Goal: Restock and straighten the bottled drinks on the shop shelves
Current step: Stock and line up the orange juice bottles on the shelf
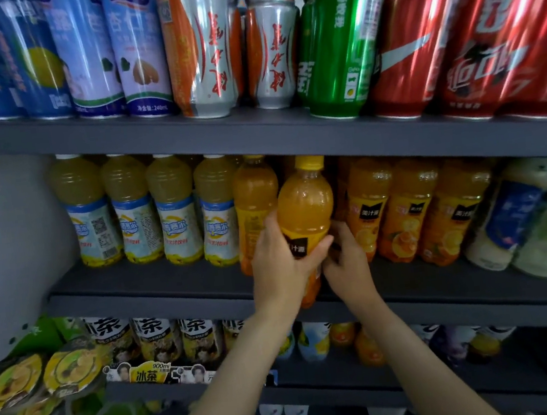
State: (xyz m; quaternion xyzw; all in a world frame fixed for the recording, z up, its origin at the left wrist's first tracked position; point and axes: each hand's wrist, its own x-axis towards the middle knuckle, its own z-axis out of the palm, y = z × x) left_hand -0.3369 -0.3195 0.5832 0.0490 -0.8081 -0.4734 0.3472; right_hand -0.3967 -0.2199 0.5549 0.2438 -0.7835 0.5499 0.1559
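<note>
An orange juice bottle [304,203] with a yellow cap stands at the front edge of the middle shelf [145,293]. My left hand [280,258] grips its lower half around the black label. My right hand [347,255] is at the bottle's right side with curled fingers touching its base area. More orange juice bottles [406,208] stand in a row to the right and one [253,206] just behind on the left. Pale yellow juice bottles [176,212] fill the left part of the shelf.
Cans [201,50] in blue, orange, green and red line the top shelf. Milky and green bottles [514,212] lean at the far right of the middle shelf. Iced tea bottles [154,339] and capped bottles [28,379] sit on the lower shelves.
</note>
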